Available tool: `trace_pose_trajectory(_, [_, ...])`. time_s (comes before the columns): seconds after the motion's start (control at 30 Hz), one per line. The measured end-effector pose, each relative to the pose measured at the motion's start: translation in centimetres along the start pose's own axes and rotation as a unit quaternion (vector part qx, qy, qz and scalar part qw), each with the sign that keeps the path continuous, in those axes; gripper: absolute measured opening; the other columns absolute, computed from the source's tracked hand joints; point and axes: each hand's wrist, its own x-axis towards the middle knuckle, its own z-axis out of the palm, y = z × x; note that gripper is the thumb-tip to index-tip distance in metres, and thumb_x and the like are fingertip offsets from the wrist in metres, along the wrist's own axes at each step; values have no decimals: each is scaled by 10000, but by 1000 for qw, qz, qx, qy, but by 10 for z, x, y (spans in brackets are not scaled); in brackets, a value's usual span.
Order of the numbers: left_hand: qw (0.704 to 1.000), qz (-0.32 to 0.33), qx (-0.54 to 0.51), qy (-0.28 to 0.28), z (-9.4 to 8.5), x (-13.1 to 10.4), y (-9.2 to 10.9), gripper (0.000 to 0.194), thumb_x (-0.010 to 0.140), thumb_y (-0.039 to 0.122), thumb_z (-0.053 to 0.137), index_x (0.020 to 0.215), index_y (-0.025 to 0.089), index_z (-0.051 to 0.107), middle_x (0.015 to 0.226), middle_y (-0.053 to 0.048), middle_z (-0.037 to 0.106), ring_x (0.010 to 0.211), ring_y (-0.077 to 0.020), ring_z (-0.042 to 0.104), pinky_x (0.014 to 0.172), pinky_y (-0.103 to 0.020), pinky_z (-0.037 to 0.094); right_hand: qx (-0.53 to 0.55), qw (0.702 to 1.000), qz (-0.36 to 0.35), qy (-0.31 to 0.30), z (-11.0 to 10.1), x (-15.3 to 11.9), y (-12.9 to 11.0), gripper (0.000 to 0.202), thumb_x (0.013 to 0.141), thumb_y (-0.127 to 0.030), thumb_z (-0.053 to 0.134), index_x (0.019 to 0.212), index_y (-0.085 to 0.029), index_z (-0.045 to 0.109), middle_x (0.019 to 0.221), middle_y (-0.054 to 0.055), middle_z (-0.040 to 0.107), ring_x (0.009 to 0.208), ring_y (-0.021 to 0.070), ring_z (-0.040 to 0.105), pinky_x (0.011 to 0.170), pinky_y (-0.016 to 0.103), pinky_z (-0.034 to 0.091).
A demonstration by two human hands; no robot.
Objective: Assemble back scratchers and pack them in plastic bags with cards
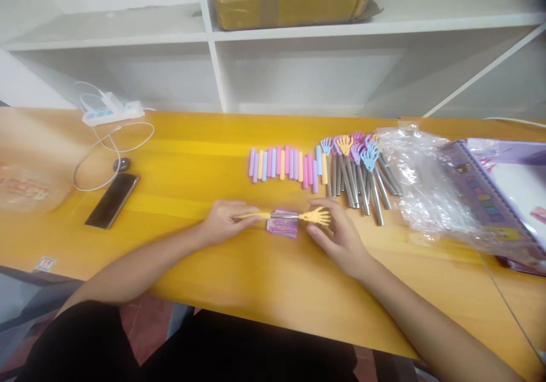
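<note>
We record a long table with a smooth, yellow-orange, wood-toned top. A thin seam crosses its right end, and a small sticker sits close to the near edge at left. Along the far edge we note white open shelving, divided into compartments by uprights and a horizontal board; a dark scuff marks the upper left compartment. A taped brown carton rests on the upper shelf. Below the table we observe reddish floor tiles with visible joints. Light falls brightest across the tabletop's middle.
</note>
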Motion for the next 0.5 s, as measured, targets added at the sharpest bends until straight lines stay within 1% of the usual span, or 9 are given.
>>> trace_pose_trajectory(0.07, [1000,-24,-15,-4,-1,0,-3,302,1036,408,630,970,187,825,727,-2,757,587,-94,646,572,-200,469,-81,993,-82,-16,-7,3,6,362,986,-339,681,1335,-270,614,1186,117,670,1090,265,671,915,422,578])
trace_pose_trajectory(0.13, [1000,-14,-10,-20,-1,1,-6,303,1044,401,620,952,181,807,741,-3,758,596,-92,646,579,-201,466,-125,982,-135,-35,-13,4,9,333,1010,-270,637,1343,-272,638,1169,119,699,1083,260,691,920,416,585])
trace_pose_trajectory(0.17, [1000,8,9,-26,-2,2,-6,301,1050,399,611,957,180,796,736,-2,750,595,-89,639,577,-203,459,-140,977,-151,-43,-15,4,10,329,1022,-250,610,1349,-274,646,1161,116,715,1064,252,704,906,405,590])
trace_pose_trajectory(0.23, [992,85,88,-23,-5,5,-6,292,1056,408,601,987,178,768,718,-2,719,595,-93,621,566,-219,440,-178,969,-164,-54,-20,5,9,329,1037,-235,577,1352,-284,659,1156,102,743,1023,239,723,860,381,594])
trace_pose_trajectory(0.3, [964,180,196,-12,-8,8,-2,268,1050,412,613,1033,173,731,684,3,672,597,-112,602,550,-247,419,-221,958,-176,-52,-24,5,5,315,1043,-224,562,1325,-297,681,1135,83,763,975,224,729,799,355,585])
trace_pose_trajectory(0.37, [926,244,289,-8,-10,11,6,219,1042,361,628,1109,162,692,669,9,640,604,-135,587,547,-274,415,-255,947,-189,-40,-26,5,0,316,1044,-203,555,1310,-304,693,1125,75,772,957,214,725,768,339,571])
trace_pose_trajectory(0.43, [903,261,342,-14,-9,11,18,208,1034,254,621,1205,139,649,699,5,651,618,-150,585,551,-292,430,-274,939,-203,-29,-27,3,-4,343,1040,-188,556,1330,-315,687,1133,74,772,958,216,719,775,345,566])
trace_pose_trajectory(0.5, [895,256,363,-23,-7,9,29,258,1022,165,593,1274,112,610,768,-17,688,641,-156,597,556,-303,455,-286,933,-217,-23,-27,1,-7,388,1033,-178,563,1377,-326,664,1148,79,769,961,226,713,792,365,564])
